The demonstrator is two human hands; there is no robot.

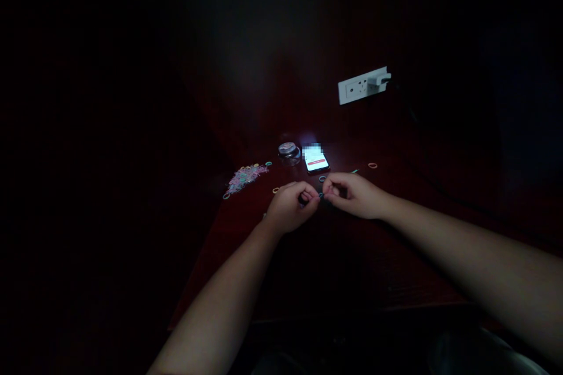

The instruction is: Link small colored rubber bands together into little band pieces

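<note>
Pinches a small, bluish, elastic-looking loop (321, 194) between narrowed fingers of left hand (287, 210) and right hand (358, 196), apparently to steady both sides, with a multicoloured heap of thin loops (246, 178) left of the fingers, presumably for easy reach.

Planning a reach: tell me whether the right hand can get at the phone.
Probably yes: the phone lies just beyond the right hand, with only a small blue band between them.

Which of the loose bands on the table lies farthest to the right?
The orange band, beyond the right hand; the green piece, loose blue band and all others lie farther left.
</note>
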